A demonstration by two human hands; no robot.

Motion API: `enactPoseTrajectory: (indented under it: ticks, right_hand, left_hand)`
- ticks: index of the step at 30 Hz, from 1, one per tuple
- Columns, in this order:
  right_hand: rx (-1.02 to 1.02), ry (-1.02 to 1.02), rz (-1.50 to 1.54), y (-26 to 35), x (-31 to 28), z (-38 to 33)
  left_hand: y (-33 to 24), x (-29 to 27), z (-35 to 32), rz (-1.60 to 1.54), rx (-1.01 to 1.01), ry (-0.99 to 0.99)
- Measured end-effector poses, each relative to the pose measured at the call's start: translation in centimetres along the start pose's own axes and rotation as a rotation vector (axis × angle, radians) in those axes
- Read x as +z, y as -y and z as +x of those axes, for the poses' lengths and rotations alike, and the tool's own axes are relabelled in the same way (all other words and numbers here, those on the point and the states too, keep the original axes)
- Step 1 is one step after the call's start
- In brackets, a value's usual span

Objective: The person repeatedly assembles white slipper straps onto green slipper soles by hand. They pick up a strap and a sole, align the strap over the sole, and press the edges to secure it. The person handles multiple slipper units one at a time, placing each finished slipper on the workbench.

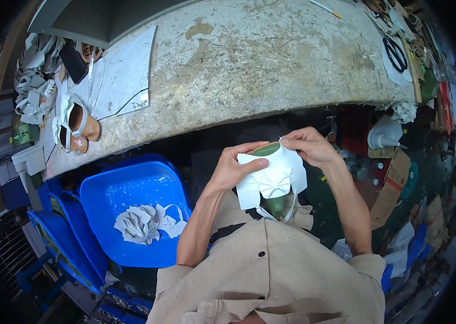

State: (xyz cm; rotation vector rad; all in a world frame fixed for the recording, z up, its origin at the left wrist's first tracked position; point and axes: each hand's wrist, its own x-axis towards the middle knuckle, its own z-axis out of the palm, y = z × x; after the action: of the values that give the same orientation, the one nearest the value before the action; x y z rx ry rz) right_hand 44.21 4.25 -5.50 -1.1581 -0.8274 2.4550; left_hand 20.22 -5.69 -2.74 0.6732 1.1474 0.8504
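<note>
In front of my lap I hold a white shoe upper [296, 168] with a bow on it, draped over a green shoe last [275, 206]. My left hand [232, 166] grips the left side, its thumb lying on the white material and its fingers behind. At the top right, my right hand [312, 148] pinches the upper's edge between thumb and fingertips. Green shows at the last's top end, with a tan edge beside it. A thin white strap hangs in a loop at the lower end, near my shirt.
Beyond my hands runs a worn workbench [239, 65], with scissors [395, 54] at its right and a cigarette [325, 9] at the far edge. Left on it stand tan-and-white shoes [79, 120]. A blue tub [104, 189] beside me holds white cut pieces [137, 224]. A cardboard box [392, 186] is right.
</note>
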Motion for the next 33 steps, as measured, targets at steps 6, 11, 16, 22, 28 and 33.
enactPoseTrajectory:
  ticks: [6, 11, 16, 22, 28, 33]
  right_hand:
    - [0.054, 0.014, 0.136, -1.1, -0.5, 0.2]
    - [-0.067, -0.092, -0.101, -0.8, 1.1, -1.1]
    - [-0.276, -0.067, -0.531, 1.0, 2.6, -2.7]
    - [-0.458, -0.094, -0.969, 4.6, 5.6, -4.5]
    - [-0.404, -0.139, -1.057, 5.5, 8.0, -4.9]
    - [-0.302, -0.143, -1.067, 5.6, 7.6, -4.8]
  left_hand:
    - [-0.1, 0.2, -0.1, 0.002, 0.005, 0.015]
    - [-0.3, 0.3, -0.4, 0.009, 0.024, 0.011]
    - [-0.5, 0.4, -0.5, 0.030, 0.048, 0.027]
    - [-1.3, 0.8, -0.4, 0.040, 0.011, 0.030]
    - [-0.9, 0.9, 0.2, 0.039, 0.095, 0.046]
    - [1.0, 0.7, 0.6, 0.016, 0.154, 0.060]
